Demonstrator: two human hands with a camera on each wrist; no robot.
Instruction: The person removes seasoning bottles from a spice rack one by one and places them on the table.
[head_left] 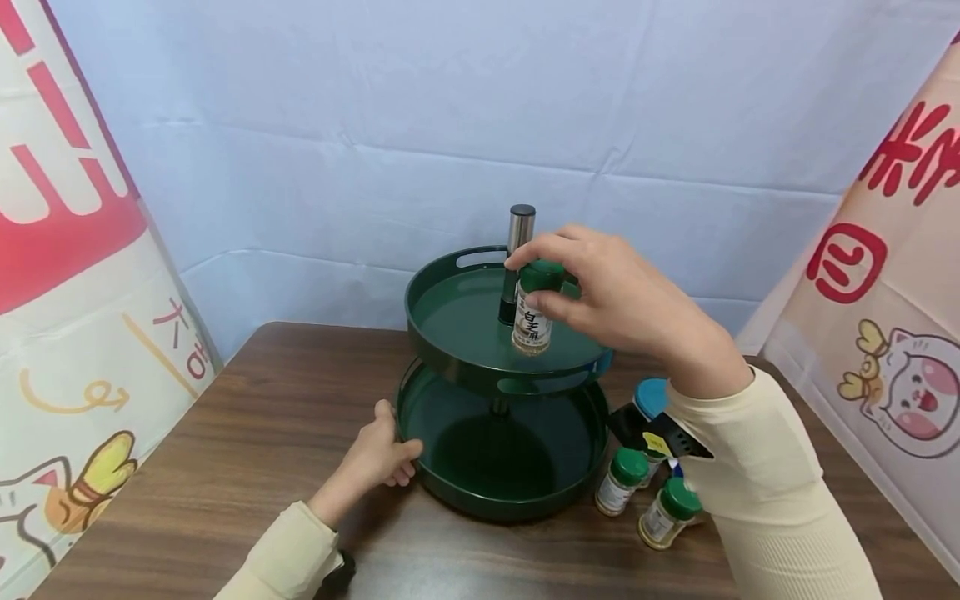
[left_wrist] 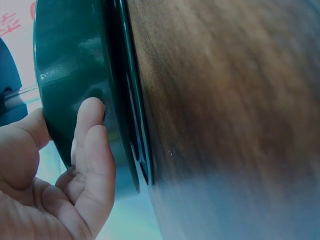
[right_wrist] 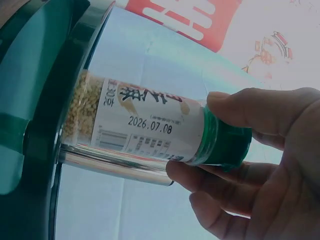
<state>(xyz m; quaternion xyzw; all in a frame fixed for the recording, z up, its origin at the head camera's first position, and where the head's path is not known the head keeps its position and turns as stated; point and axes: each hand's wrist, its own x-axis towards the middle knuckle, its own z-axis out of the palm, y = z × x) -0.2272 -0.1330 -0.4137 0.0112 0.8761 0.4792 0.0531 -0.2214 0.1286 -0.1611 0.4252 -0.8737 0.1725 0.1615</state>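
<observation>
My right hand (head_left: pixel 618 287) pinches the green cap of a clear seasoning jar (head_left: pixel 532 321) filled with pale sesame seeds. The jar is upright over the upper round green tray (head_left: pixel 457 321), in front of a pepper-mill-like cylinder (head_left: pixel 522 225) with a dark top. In the right wrist view the white label of the jar (right_wrist: pixel 150 120) shows, while the tray wall hides its base; whether it touches the tray floor I cannot tell. At the left side of the lower tray (head_left: pixel 510 507), my left hand (head_left: pixel 378 450) touches the rim and outer wall (left_wrist: pixel 70 65), several fingers extended.
Right of the two-tier stand, a green-capped jar (head_left: pixel 622 482) and another green-capped jar (head_left: pixel 667 515) stand on the wooden table (head_left: pixel 315 400). Near them is a blue lid (head_left: pixel 651 397), partly hidden by the right wrist's strap. A pale cloth (head_left: pixel 337 192) hangs behind.
</observation>
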